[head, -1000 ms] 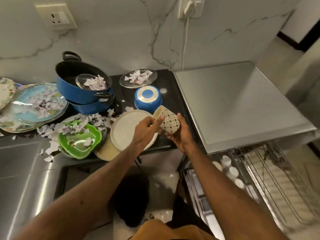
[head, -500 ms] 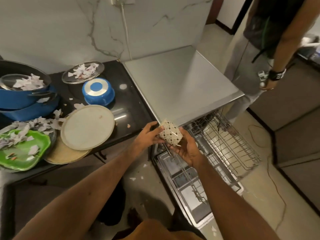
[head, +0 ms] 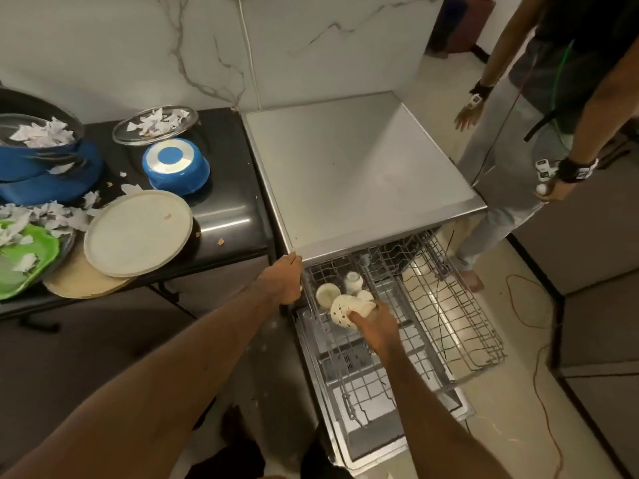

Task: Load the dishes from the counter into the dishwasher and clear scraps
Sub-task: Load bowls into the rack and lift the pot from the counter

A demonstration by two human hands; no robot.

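My right hand [head: 375, 324] grips a cream patterned cup [head: 342, 310], tilted on its side over the left part of the pulled-out upper dishwasher rack [head: 460, 326]. A few white cups [head: 328, 294] stand in that rack just behind it. My left hand [head: 281, 279] rests at the rack's left edge, under the corner of the dishwasher top [head: 349, 174]; its fingers are hidden. On the black counter [head: 228, 209] lie a cream plate [head: 138, 231], an upturned blue bowl [head: 176, 165], a glass plate with paper scraps [head: 155, 124], blue pots [head: 45, 167] and a green dish [head: 20, 257].
Another person [head: 539, 108] stands at the right beside the dishwasher, hands hanging near its far corner. An orange cable [head: 532, 305] trails over the floor on the right. The open dishwasher door [head: 366, 430] and lower rack lie below the upper rack. Paper scraps litter the counter's left part.
The cup went from both hands above the counter edge down to the upper rack, now in my right hand alone. My left hand let go and moved to the rack's left edge.
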